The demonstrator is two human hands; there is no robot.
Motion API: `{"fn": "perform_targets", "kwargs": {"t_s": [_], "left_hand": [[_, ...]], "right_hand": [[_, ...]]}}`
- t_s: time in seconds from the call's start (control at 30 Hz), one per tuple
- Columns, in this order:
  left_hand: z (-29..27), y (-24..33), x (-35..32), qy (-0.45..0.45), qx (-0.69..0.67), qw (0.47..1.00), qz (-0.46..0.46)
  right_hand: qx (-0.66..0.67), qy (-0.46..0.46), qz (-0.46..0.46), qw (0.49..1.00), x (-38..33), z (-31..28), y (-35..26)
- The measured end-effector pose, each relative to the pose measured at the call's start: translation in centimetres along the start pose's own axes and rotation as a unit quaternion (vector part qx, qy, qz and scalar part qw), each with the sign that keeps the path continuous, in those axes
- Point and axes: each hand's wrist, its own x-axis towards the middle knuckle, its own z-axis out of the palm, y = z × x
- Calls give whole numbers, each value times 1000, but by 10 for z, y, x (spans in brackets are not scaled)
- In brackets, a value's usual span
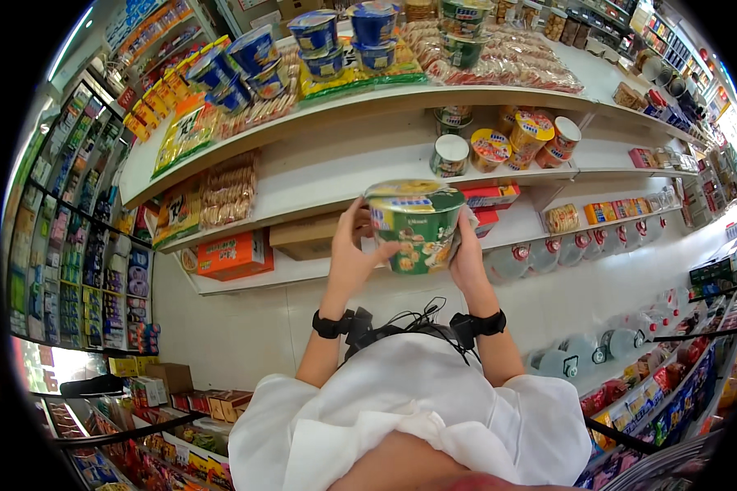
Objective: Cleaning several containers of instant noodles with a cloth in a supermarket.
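Observation:
Between my two hands, in front of the shelves, is a large green instant noodle cup (418, 233) with a yellow-green lid, tilted slightly toward me. My left hand (354, 252) grips its left side, with the thumb across the front. My right hand (467, 258) is closed on the cup's right side; its fingers are partly hidden behind the cup. A small pale patch shows by the right fingertips, and I cannot make out what it is. Beyond the cup, on the middle shelf (319, 196), stand smaller green, yellow and red noodle cups (491, 150).
Blue noodle cups (323, 45) are stacked in pairs on the top shelf (368, 98), near packaged noodles (499, 61). An orange carton (236, 255) sits on the lowest shelf. Large clear water bottles (512, 260) line the floor at right. Racks of packets (74, 237) rise at left.

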Motion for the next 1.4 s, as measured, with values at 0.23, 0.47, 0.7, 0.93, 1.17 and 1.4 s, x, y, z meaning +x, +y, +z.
{"fn": "perform_targets", "kwargs": {"t_s": [0.23,0.47,0.7,0.93,1.17,1.4], "left_hand": [[84,11,48,112,27,993,27],[76,9,74,-8,-76,995,-59],[47,-7,114,-58,38,997,15],[-2,-29,160,-18,9,1000,-9],[-17,-33,202,-139,-63,988,-4],[10,-37,239,-217,-80,973,21]], "right_hand": [[-138,-8,-151,979,10,-8,-44],[126,10,49,991,42,-43,-50],[355,-210,171,895,79,-50,-30],[214,-23,121,969,120,-28,-44],[-40,86,-131,987,142,7,-62],[-390,97,-288,869,141,12,-89]]}}
